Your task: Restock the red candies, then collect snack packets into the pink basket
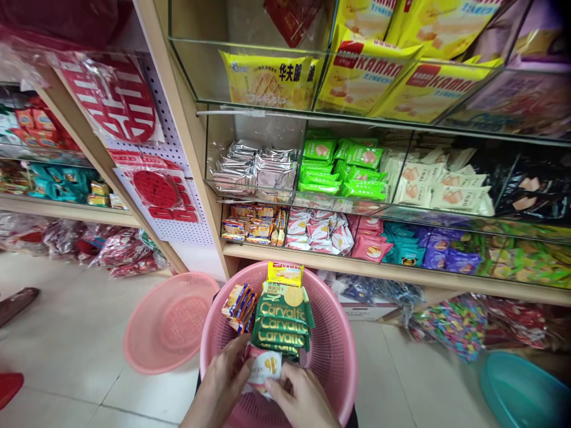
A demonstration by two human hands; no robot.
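Note:
Between my two hands is a pink and white snack packet with a yellowish biscuit picture, held over the near part of a pink perforated plastic basket. My left hand closes on its left side, and my right hand grips its right edge with the thumb on top. Just beyond lie several green Carvalto packets in an overlapping row. Orange and blue biscuit packets stand along the basket's left wall. A yellow KAMAN packet rests at the far rim.
Shelves ahead hold sorted snacks behind clear panels, including silver packets, bright green packets and similar pink-white packets. A second pink basket sits on the floor to the left. At lower right is a teal basin.

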